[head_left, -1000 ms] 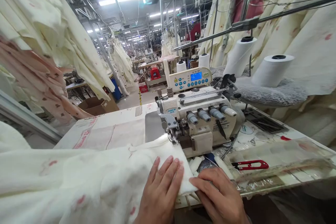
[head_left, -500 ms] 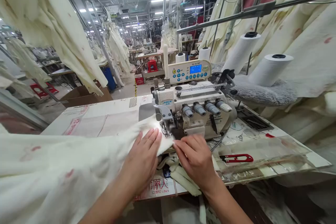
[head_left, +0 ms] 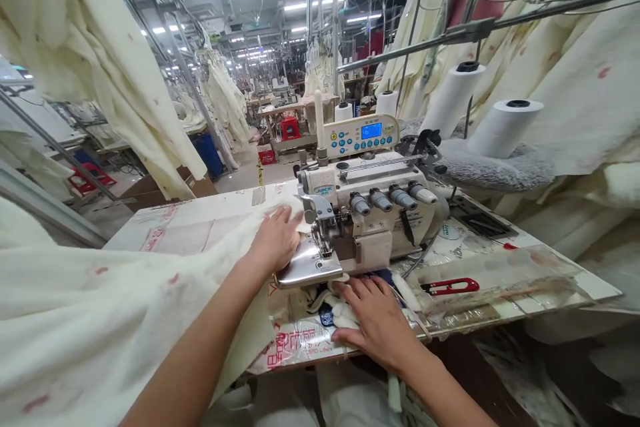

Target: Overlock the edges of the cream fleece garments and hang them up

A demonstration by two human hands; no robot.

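Fabric (head_left: 100, 320) draped over tabletop (head_left: 200, 227), leading edge beside sewing machine (head_left: 370, 213). Left hand (head_left: 275, 240) flat, fingers spread, pressing cloth left of presser foot. Right hand (head_left: 375, 320) open on trimmings, gripping nothing. Good practice: keep fingertips clear of needle, feed edge straight.

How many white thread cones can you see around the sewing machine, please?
4: two large cones at right, one behind the other, and two smaller ones behind the control panel. Hanging fabric may hide others.
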